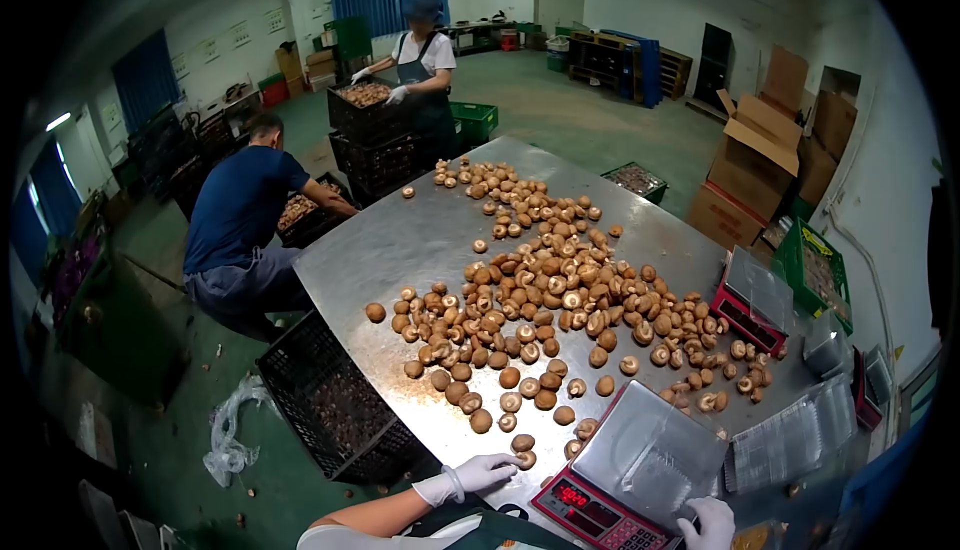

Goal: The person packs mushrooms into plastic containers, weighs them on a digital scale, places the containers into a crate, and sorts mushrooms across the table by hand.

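My left hand [484,472], in a white glove, reaches over the near edge of the metal table [375,250]. Its fingers are stretched out, with the tips at a brown mushroom [526,460]; no firm grip shows. Another mushroom [522,443] lies just beyond. My right hand [710,524], also gloved, is at the near right corner of the red digital scale [590,517], thumb and fingers apart. A clear plastic tray [652,470] rests on the scale's plate beside that hand. Many loose mushrooms [540,280] spread across the table.
Stacked clear trays [778,447] and a second scale [750,305] stand to the right. A black crate [335,400] sits on the floor at left. One person [240,215] crouches beyond it; another person [422,65] handles a crate of mushrooms [365,98]. Cardboard boxes [745,165] stand at back right.
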The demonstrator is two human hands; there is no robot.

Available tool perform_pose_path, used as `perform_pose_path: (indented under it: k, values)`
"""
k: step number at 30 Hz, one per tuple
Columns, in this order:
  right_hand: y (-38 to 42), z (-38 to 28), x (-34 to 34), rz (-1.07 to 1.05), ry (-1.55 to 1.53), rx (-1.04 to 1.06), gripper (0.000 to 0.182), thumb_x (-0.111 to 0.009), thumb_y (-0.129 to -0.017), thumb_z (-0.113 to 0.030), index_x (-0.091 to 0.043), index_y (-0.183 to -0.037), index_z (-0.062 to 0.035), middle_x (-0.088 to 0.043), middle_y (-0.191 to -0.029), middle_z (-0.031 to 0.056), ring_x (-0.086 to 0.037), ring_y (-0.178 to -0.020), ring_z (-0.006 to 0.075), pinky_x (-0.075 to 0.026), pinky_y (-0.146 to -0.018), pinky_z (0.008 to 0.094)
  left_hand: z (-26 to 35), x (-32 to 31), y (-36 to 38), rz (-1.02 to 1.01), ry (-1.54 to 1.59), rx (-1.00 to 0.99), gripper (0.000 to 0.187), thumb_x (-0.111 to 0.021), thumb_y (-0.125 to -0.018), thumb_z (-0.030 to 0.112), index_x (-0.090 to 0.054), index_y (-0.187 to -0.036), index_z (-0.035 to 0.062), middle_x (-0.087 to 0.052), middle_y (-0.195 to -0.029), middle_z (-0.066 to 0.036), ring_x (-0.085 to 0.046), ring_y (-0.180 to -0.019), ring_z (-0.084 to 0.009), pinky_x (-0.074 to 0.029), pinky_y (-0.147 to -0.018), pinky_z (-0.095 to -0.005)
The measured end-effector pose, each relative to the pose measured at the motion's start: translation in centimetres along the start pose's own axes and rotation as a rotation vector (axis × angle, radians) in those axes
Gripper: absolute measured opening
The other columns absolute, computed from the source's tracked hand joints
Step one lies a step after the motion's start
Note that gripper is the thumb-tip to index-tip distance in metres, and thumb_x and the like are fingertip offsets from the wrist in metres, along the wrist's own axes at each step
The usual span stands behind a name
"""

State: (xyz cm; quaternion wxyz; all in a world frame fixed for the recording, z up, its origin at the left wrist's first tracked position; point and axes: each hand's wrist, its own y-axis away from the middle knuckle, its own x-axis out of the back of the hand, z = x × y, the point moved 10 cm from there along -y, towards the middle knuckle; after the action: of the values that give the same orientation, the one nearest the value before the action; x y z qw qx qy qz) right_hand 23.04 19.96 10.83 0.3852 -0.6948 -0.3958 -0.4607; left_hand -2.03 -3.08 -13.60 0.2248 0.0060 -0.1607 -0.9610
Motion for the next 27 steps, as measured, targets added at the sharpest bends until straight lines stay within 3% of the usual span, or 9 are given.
perform_pose_path:
  k: [4, 14, 17, 19, 20, 21, 22, 24, 27]
  values:
    - [-0.2, 0.4, 0.7, 0.094, -0.033, -0.211, 0.028, -0.064, -0.084, -0.016, -0.062, -0.11, -0.0061, -0.062, -0.11, 0.0132, -0.057, -0.101, 0.0306, -0.043, -0.091, 0.0401, -0.2, 1.7, 0.2, 0.007, -0.015, 0.049, 0.035, -0.052, -0.095, 0.032, -0.058, -0.121, 0.0105, -0.065, -0.1, -0.006, -0.061, -0.089, -0.0128, -0.048, -0.084, -0.0266]
    - [-6.5, -9.0, -2.2, 0.256, 0.009, -0.143, 0.017, -0.064, -0.085, -0.011, -0.067, -0.1, -0.0044, -0.067, -0.095, 0.0127, -0.061, -0.093, 0.0303, -0.046, -0.087, 0.0383, -0.8, 12.2, -0.2, 0.099, -0.062, 0.009, 0.032, -0.054, -0.094, 0.026, -0.058, -0.121, 0.009, -0.064, -0.102, -0.005, -0.059, -0.09, -0.0122, -0.048, -0.084, -0.0275]
    - [-9.4, -12.7, -5.9, 0.181, 0.009, -0.134, 0.018, -0.064, -0.084, -0.011, -0.068, -0.101, -0.0054, -0.067, -0.095, 0.0121, -0.061, -0.092, 0.0289, -0.046, -0.087, 0.0372, 0.3, 20.4, 1.1, 0.352, -0.152, -0.155, 0.028, -0.06, -0.089, 0.023, -0.063, -0.112, 0.0064, -0.065, -0.106, -0.011, -0.062, -0.099, -0.0207, -0.048, -0.087, -0.0317]
    - [-11.3, -14.4, -9.1, 0.115, -0.038, -0.116, 0.019, -0.064, -0.084, -0.012, -0.068, -0.102, -0.0052, -0.067, -0.096, 0.0127, -0.062, -0.091, 0.0286, -0.047, -0.085, 0.0366, -1.6, 27.5, 2.3, 0.6, 0.009, -0.053, 0.03, -0.06, -0.087, 0.018, -0.061, -0.114, 0.0049, -0.065, -0.104, -0.014, -0.062, -0.097, -0.0219, -0.049, -0.086, -0.0317]
    - [-12.3, -15.5, -10.1, 0.084, -0.088, -0.136, 0.019, -0.064, -0.084, -0.013, -0.068, -0.102, -0.005, -0.067, -0.097, 0.0129, -0.062, -0.091, 0.0287, -0.048, -0.084, 0.0365, 0.3, 31.3, 4.1, 0.739, -0.156, 0.108, 0.031, -0.061, -0.086, 0.015, -0.06, -0.114, 0.004, -0.065, -0.099, -0.015, -0.063, -0.091, -0.0225, -0.049, -0.083, -0.0321]
    - [-14.3, -18.7, -9.7, 0.058, -0.139, -0.148, 0.02, -0.064, -0.085, -0.015, -0.067, -0.102, -0.0039, -0.068, -0.098, 0.0139, -0.062, -0.093, 0.0286, -0.046, -0.087, 0.0372, -0.9, 35.1, 4.6, 0.958, -0.189, -0.071, 0.033, -0.062, -0.084, 0.011, -0.058, -0.115, 0.0026, -0.063, -0.096, -0.015, -0.062, -0.087, -0.0235, -0.05, -0.08, -0.0327]
    - [-14.9, -18.7, -11.7, 0.103, -0.158, -0.125, 0.028, -0.07, -0.071, -0.01, -0.064, -0.098, -0.0043, -0.063, -0.086, 0.0131, -0.058, -0.085, 0.0329, -0.045, -0.08, 0.0375, 0.1, 37.9, 5.3, 1.037, -0.244, -0.102, 0.035, -0.063, -0.082, 0.008, -0.057, -0.116, 0.0016, -0.06, -0.102, -0.016, -0.061, -0.09, -0.0255, -0.051, -0.079, -0.0336]
    - [-15.7, -19.8, -14.2, 0.057, -0.127, -0.13, 0.027, -0.07, -0.07, -0.01, -0.065, -0.097, -0.0054, -0.064, -0.088, 0.0112, -0.059, -0.086, 0.0308, -0.045, -0.081, 0.0395, 0.3, 42.5, 5.1, 1.144, -0.279, -0.286, 0.037, -0.064, -0.08, 0.007, -0.057, -0.116, 0.0028, -0.056, -0.113, -0.018, -0.058, -0.097, -0.0287, -0.052, -0.078, -0.0348]
    - [-17.8, -23.3, -15.5, 0.02, -0.138, -0.094, 0.023, -0.068, -0.073, -0.01, -0.065, -0.095, -0.0036, -0.065, -0.088, 0.0127, -0.06, -0.085, 0.0315, -0.047, -0.078, 0.0384, 2.1, 45.2, 4.2, 1.211, -0.712, -0.319, 0.038, -0.066, -0.078, 0.008, -0.058, -0.115, 0.0042, -0.056, -0.111, -0.017, -0.058, -0.097, -0.0282, -0.052, -0.077, -0.0331]
